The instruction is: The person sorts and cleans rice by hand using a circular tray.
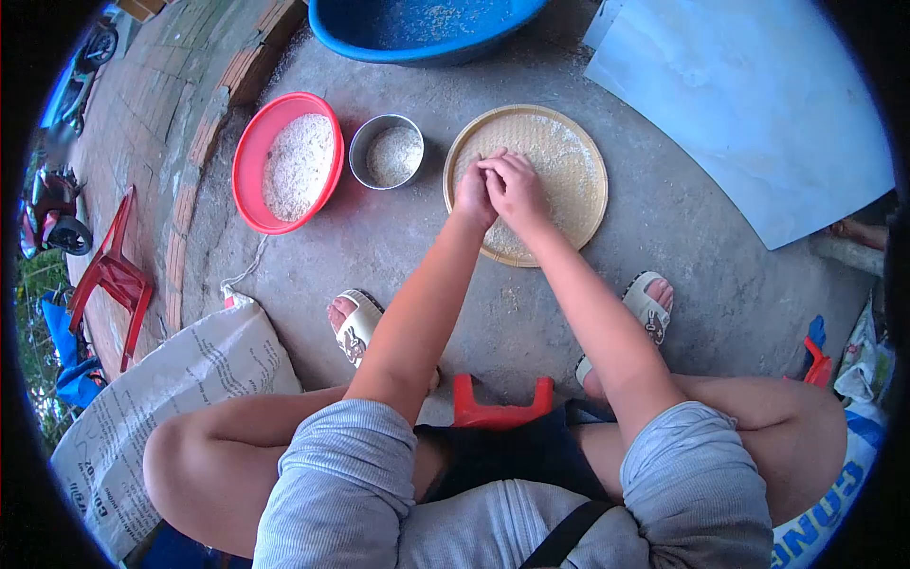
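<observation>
A round woven tray lies on the concrete floor with pale grains spread over it. Above its left part, my left hand and my right hand are pressed together, fingers curled against each other. Whatever lies between the palms is hidden. Left of the tray stands a metal bowl partly filled with grain. Farther left, a red basin holds a heap of whitish grains or flakes.
A blue tub stands at the top, a pale sheet at the upper right. A white sack lies lower left, near a red chair. Sandaled feet flank a red stool. Parked motorbikes are far left.
</observation>
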{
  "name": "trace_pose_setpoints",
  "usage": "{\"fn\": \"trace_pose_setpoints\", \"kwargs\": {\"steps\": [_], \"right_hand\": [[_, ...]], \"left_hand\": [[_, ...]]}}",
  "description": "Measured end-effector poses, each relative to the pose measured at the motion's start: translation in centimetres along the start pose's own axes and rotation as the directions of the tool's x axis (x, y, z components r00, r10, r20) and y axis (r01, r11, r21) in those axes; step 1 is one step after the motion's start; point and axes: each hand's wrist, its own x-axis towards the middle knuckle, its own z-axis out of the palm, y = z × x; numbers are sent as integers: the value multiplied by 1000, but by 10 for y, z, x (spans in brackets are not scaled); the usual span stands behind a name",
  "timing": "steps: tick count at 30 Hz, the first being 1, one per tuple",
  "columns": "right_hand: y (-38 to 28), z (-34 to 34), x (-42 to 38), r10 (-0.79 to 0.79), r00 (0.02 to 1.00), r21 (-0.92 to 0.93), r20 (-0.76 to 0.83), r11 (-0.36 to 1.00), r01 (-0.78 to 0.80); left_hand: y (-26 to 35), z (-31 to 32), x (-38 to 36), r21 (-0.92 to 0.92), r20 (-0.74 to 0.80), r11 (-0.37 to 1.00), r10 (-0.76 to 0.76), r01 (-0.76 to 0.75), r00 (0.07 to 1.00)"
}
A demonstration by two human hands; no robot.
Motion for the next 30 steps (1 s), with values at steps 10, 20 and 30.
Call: {"fn": "trace_pose_setpoints", "kwargs": {"steps": [10,20,30], "right_hand": [[40,-64,-11,114,924,-309,-365,921,-236],[62,-78,-76,249,922,-408,-296,840,-358],[66,-82,-67,463,818,-298,-341,772,-561]], "left_hand": [[104,75,-44,26,-127,989,151,-149,980],[155,51,-93,724,64,-541,670,427,740],[21,10,-98,951,74,-249,760,184,646]]}}
